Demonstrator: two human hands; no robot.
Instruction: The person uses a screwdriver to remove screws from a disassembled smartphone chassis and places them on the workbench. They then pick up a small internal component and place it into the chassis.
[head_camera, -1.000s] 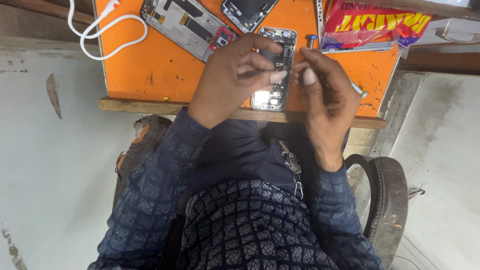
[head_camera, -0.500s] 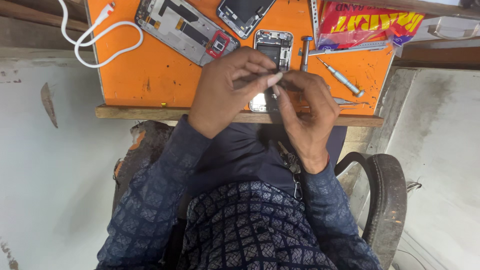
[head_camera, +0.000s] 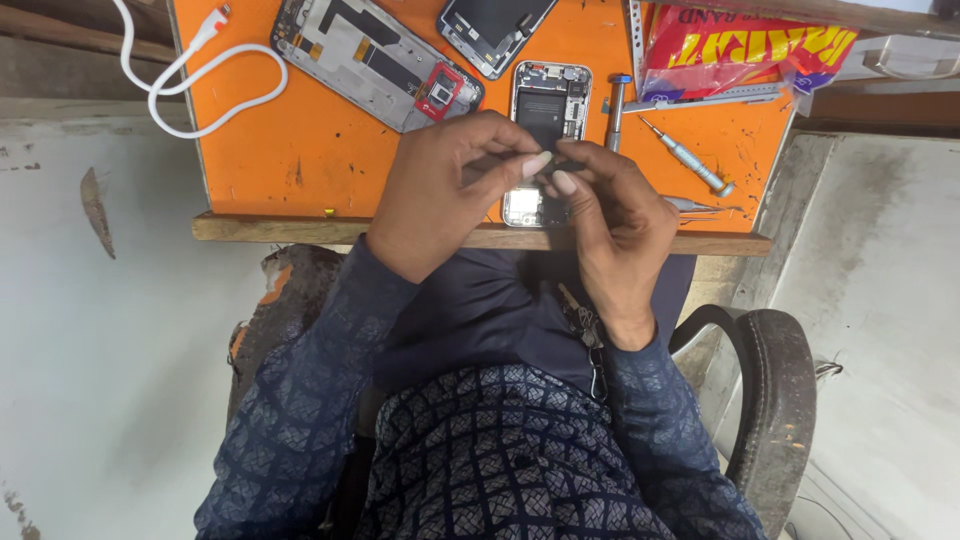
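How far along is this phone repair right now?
Done: the opened phone lies with its back off and insides showing, and two more stripped phone bodies lie beside it. In hand: the left hand and right hand pinch a small dark part together above it. Left: the phone remains open, and the screwdriver lies unused.

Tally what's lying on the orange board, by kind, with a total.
Opened phones or phone parts: 3, a grey frame, a dark one, and one under the hands
Screwdrivers: 2, blue-capped and slim grey
Tweezers: 1
White cable: 1
Red and yellow packet: 1
Total: 8
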